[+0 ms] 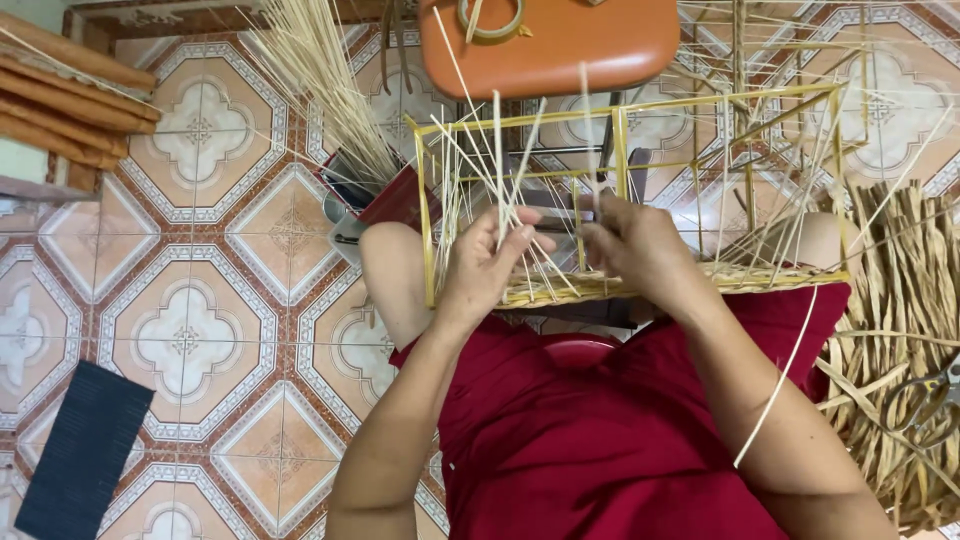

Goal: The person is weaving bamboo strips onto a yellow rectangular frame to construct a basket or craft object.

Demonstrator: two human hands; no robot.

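A box-shaped frame of yellow bamboo slats [620,110] rests on my knees, its near bottom edge filled with woven strips [760,278]. Thin pale splints [497,165] stand up and cross inside the frame. My left hand [490,265] pinches several of these splints near the woven edge. My right hand [640,245] grips other splints just beside it, fingers closed around them. A long loose strip [780,380] hangs over my right forearm.
An orange plastic stool [550,45] with a roll of tape [490,20] stands ahead. A bundle of thin splints [320,80] rises from a container at left. Dry flat strips [900,330] and scissors [925,395] lie at right. A dark mat [85,450] lies on the tiled floor.
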